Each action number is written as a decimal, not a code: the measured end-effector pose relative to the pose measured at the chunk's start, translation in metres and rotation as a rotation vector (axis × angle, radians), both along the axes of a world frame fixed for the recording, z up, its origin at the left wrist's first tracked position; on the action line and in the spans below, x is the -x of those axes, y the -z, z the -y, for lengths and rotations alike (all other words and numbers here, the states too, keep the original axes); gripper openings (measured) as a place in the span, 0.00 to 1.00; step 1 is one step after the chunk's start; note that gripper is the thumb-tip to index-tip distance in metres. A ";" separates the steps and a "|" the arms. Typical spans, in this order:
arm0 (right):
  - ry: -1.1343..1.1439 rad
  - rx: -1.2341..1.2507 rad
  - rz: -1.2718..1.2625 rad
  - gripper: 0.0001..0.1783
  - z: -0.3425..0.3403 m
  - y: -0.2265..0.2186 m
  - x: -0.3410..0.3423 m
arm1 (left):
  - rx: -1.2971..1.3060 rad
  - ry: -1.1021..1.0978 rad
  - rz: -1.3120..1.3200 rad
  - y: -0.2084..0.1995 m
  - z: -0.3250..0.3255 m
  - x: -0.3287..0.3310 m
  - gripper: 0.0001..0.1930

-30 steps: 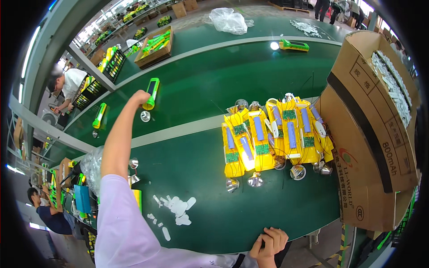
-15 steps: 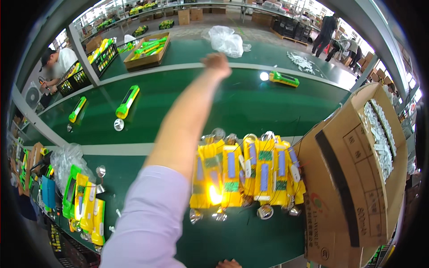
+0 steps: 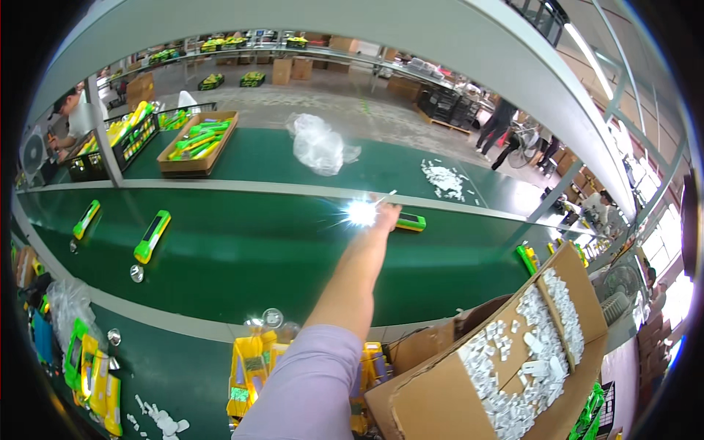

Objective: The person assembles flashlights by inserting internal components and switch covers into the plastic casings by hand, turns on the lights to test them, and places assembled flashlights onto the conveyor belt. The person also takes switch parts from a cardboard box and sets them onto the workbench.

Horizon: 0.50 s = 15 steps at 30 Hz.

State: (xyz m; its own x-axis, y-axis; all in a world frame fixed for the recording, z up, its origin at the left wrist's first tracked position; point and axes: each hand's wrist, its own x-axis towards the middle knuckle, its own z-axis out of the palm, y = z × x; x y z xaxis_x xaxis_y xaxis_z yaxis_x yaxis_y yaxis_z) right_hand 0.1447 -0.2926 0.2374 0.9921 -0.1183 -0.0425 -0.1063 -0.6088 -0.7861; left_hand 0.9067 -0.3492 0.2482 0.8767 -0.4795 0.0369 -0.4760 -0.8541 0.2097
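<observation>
My left hand [image 3: 386, 217] reaches across the far part of the green conveyor belt, its fingers closed around the lamp end of a green and yellow flashlight [image 3: 412, 222]. The lamp shines brightly, and its glare hides part of the fingers. Beyond the hand, the flashlight's dark-panelled body lies on the belt. My right hand is out of the picture. Under my lavender sleeve, several opened yellow flashlight casings [image 3: 253, 367] lie with circuit boards and reflectors showing; my arm covers some of them.
An open carton [image 3: 433, 407] of small white plastic pieces stands at the near right. Two flashlights [image 3: 152, 237] lie on the belt's left. Behind are a box of green flashlights [image 3: 192, 167], a clear plastic bag [image 3: 319, 143] and a person [image 3: 73, 117].
My left hand has moved from above the belt's far edge down to the lit flashlight and closed on it. My view has shifted to the right; my right hand has left the picture.
</observation>
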 end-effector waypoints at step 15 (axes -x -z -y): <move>0.148 0.007 0.198 0.06 -0.012 -0.034 -0.026 | -0.258 0.224 0.236 -0.114 -0.132 0.155 0.24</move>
